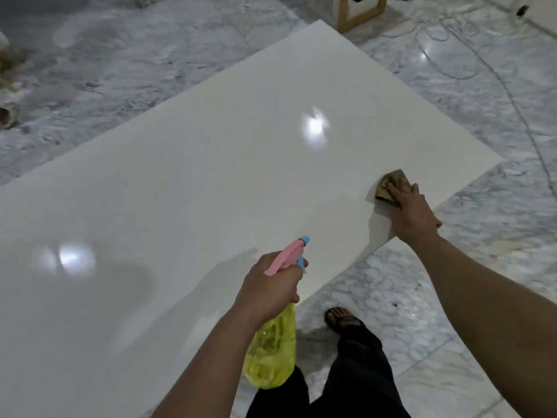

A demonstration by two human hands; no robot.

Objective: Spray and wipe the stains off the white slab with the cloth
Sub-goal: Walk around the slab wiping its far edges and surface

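A: Where is the cloth?
B: The brown cloth (388, 187) lies flat on the white slab (211, 182), near its right corner. The right hand (411, 211) presses on it with straight fingers, palm down.

A: And the other hand?
B: The left hand (271, 283) has its fingers curled round the neck of the spray bottle (271, 351), holding it over the slab's near edge. The bottle is yellow and see-through, with a pink and blue spray head pointing far and to the right.

A: How does the slab look?
B: Glossy, with two bright light reflections. I cannot make out any stains.

A: What is around it?
B: A grey marble floor (482, 267), a sandalled foot (342, 319) near the slab's edge, and a wooden frame (360, 16) at the far side.
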